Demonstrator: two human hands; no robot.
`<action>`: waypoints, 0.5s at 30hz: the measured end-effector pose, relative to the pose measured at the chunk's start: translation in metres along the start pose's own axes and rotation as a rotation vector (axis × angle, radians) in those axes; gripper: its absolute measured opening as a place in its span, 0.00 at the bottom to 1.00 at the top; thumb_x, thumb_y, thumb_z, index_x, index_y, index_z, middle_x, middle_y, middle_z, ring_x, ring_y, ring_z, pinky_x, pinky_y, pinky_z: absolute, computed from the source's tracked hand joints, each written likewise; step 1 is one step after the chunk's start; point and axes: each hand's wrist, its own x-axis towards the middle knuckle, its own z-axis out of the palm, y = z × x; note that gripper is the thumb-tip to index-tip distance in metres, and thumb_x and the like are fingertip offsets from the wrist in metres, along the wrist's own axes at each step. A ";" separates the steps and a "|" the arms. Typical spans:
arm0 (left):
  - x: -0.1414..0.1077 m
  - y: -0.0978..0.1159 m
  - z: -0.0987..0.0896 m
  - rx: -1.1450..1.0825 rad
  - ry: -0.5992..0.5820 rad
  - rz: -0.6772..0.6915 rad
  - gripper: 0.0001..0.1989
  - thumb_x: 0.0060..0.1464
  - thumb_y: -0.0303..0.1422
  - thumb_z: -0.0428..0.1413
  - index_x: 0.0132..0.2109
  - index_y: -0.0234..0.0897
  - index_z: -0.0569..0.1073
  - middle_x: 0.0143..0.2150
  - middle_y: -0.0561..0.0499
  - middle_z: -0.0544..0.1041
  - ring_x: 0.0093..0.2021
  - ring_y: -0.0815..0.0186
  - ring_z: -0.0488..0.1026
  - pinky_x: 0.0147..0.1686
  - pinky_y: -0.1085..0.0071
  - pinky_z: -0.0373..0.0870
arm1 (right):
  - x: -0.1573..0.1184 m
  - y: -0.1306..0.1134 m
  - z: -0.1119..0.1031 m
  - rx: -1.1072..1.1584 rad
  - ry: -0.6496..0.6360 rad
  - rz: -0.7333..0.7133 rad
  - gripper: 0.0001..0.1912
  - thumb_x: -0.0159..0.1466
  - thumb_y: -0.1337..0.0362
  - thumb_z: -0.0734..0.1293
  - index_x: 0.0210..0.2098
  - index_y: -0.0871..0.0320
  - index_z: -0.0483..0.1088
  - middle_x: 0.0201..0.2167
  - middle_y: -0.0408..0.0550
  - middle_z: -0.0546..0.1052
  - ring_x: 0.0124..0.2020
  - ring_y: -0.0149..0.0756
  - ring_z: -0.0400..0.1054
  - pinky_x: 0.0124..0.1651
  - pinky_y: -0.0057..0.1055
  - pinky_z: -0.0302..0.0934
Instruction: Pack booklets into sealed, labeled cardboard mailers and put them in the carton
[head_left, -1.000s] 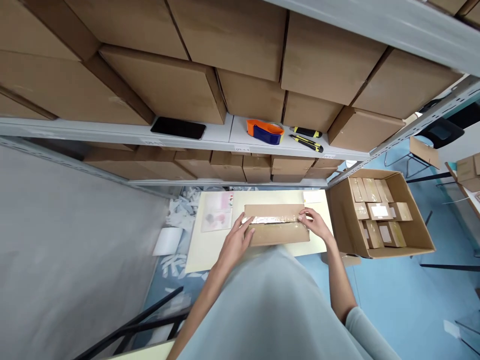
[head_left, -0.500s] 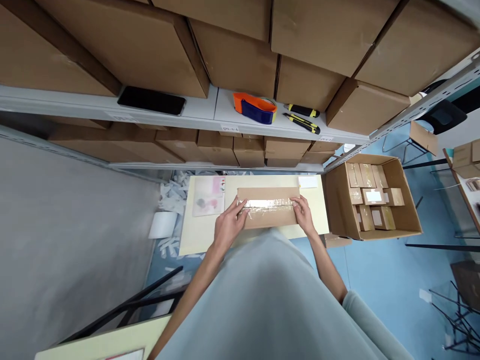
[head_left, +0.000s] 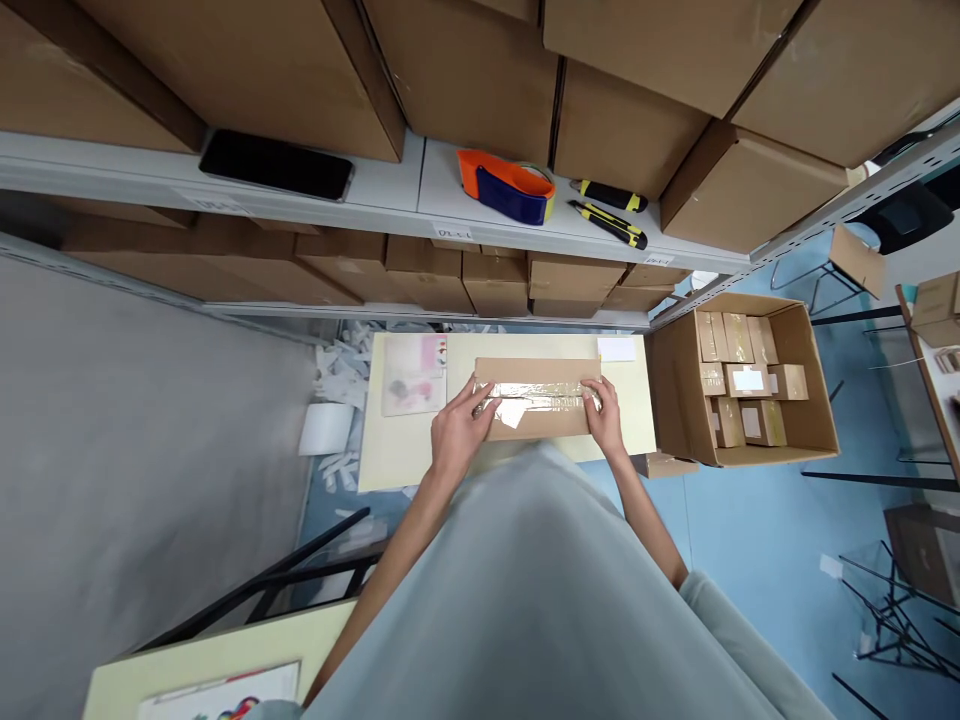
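Observation:
A flat brown cardboard box [head_left: 540, 425] with clear tape along its middle seam lies on the pale yellow table in front of me. My left hand [head_left: 461, 425] grips its left end, thumb and fingers at the tape. At the opposite end my right hand [head_left: 604, 412] holds the box, fingertips on the tape's right end. A bright white patch shows beside the tape near my left fingers; whether it is glare or paper I cannot tell. Left of the box lies a thin pinkish printed packet [head_left: 414, 375], and behind its right corner a white card [head_left: 616, 349].
Over the table, a grey shelf [head_left: 390, 185] carries large cartons, a black phone [head_left: 276, 165], an orange and blue tape dispenser [head_left: 506, 187] and two yellow-black utility knives [head_left: 611, 222]. An open carton [head_left: 675, 400] of small taped boxes stands right. Paper scraps [head_left: 337, 375] litter the floor left.
The camera view has shifted, so the shelf and table sit higher in the picture. Both hands stay at the box's ends, and the bright patch on the box looks different.

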 end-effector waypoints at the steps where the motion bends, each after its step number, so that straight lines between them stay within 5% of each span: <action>1: 0.001 -0.001 0.001 -0.003 -0.001 -0.002 0.19 0.68 0.41 0.61 0.62 0.46 0.83 0.72 0.47 0.74 0.65 0.49 0.79 0.62 0.57 0.79 | 0.000 0.000 0.000 -0.023 -0.003 -0.013 0.19 0.76 0.51 0.62 0.56 0.53 0.78 0.62 0.58 0.75 0.73 0.49 0.61 0.74 0.52 0.58; 10: 0.012 -0.022 -0.003 -0.018 -0.012 0.116 0.19 0.66 0.43 0.60 0.59 0.43 0.84 0.71 0.43 0.75 0.64 0.51 0.79 0.63 0.58 0.77 | -0.005 -0.011 0.000 -0.137 -0.007 -0.078 0.21 0.78 0.53 0.59 0.57 0.56 0.78 0.66 0.62 0.72 0.74 0.52 0.61 0.74 0.53 0.60; 15: 0.029 -0.029 -0.004 0.052 0.100 0.240 0.17 0.65 0.40 0.58 0.53 0.40 0.85 0.71 0.38 0.74 0.70 0.42 0.72 0.67 0.44 0.73 | 0.005 -0.030 0.005 -0.237 0.081 -0.181 0.17 0.77 0.55 0.62 0.51 0.54 0.81 0.67 0.62 0.72 0.74 0.56 0.61 0.73 0.58 0.61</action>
